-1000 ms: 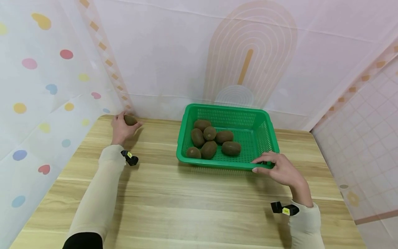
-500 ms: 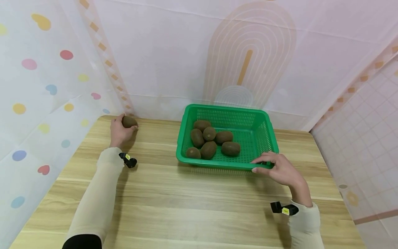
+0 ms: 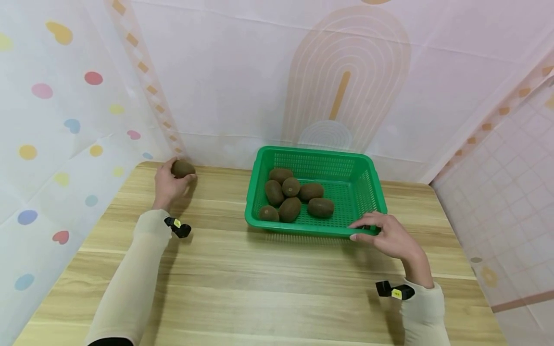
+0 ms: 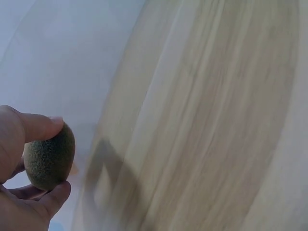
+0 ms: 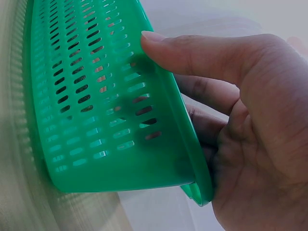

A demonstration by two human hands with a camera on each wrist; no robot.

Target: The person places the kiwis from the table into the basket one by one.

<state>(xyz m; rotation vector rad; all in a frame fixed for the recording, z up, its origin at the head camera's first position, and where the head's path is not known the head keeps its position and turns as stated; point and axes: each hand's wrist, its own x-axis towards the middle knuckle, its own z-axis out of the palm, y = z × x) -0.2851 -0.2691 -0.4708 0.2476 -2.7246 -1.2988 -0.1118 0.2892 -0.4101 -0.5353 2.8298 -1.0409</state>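
Observation:
At the table's far left corner, my left hand [image 3: 169, 186] grips a brown kiwi [image 3: 183, 168] between thumb and fingers. The left wrist view shows that kiwi [image 4: 50, 159] pinched, with a shadow on the wood beside it. A green perforated basket [image 3: 303, 229] stands at the back middle of the table, with several kiwis [image 3: 290, 209] in its left and middle part. My right hand [image 3: 391, 235] holds the basket's front right corner. In the right wrist view, the thumb lies outside the basket wall [image 5: 120, 159] and the other fingers reach over the rim.
The wooden table [image 3: 259, 288] reaches back to a patterned cloth wall [image 3: 225, 86]. Another cloth with coloured dots [image 3: 65, 182] rises along the left edge, and a gridded cloth [image 3: 515, 206] along the right.
The fingers of my left hand have closed in on the kiwi, and both have shifted slightly. My right hand and the basket stay in place.

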